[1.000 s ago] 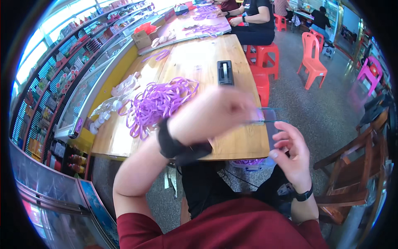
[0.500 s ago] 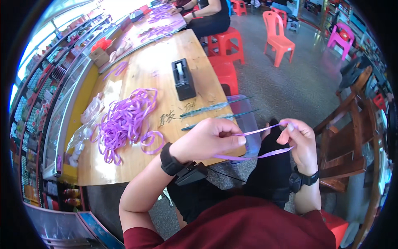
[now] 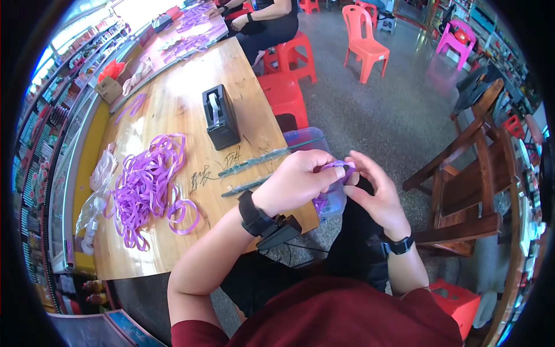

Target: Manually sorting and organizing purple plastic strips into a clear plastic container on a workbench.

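My left hand [image 3: 298,179] and my right hand [image 3: 373,194] meet in front of me, both pinching a small piece of purple ribbon [image 3: 341,166]. Just behind and under the hands a clear plastic box [image 3: 312,141] hangs at the edge of the wooden table [image 3: 173,110]. A black strap with a small device sits on my left wrist, a black watch on my right. A heap of purple ribbon loops [image 3: 147,185] lies on the table to my left. A black tape dispenser [image 3: 220,115] stands farther back.
Two glass-like strips [image 3: 263,159] lie on the table near the box. Plastic bags [image 3: 98,185] sit at the table's left edge. Red stools [image 3: 286,87], orange and pink chairs [image 3: 363,40], a wooden chair [image 3: 471,173] stand right. Another person [image 3: 263,17] sits at the far end.
The ribbon was stretched long between my hands half a second ago; now my hands have come together and only a short piece shows. The view has tilted further down and left.
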`<state>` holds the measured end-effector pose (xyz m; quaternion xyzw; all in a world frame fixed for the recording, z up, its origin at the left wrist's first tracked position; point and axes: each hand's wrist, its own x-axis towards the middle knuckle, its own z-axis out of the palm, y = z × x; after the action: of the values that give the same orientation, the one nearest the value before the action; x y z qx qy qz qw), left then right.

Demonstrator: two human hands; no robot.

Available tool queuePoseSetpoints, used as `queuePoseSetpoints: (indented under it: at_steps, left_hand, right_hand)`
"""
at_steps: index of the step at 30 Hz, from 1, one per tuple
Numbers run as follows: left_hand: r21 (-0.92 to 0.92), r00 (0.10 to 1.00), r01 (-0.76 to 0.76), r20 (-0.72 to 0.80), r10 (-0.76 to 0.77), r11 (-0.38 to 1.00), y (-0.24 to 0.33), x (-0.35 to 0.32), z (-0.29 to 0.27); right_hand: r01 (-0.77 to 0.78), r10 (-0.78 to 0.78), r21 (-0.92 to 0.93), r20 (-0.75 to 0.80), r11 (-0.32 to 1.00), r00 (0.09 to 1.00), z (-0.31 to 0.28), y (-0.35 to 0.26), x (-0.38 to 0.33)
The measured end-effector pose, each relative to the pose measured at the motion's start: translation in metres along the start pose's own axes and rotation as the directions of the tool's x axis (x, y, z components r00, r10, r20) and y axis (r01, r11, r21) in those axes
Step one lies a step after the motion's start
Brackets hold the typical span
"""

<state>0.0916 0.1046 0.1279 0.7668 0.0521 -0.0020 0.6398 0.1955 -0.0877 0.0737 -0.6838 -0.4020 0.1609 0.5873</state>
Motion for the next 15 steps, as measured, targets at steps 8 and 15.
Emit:
queuePoseSetpoints:
  at_steps: [8,15]
  left_hand:
    - [0.153,0.994,-0.073,-0.068,0.085,0.985,-0.017,-0.004,0.011]
    - [0.404,0.915,-0.338,-0.071,0.397,0.85,-0.016,-0.007,0.002]
  right_hand:
    - [-0.052,0.06,0.084,-0.095,0.995,0.994,0.017,0.018,0.019]
    - [0.041,-0.045,-0.026,-0.19,0.999,0.981,-0.007,0.037,0.066]
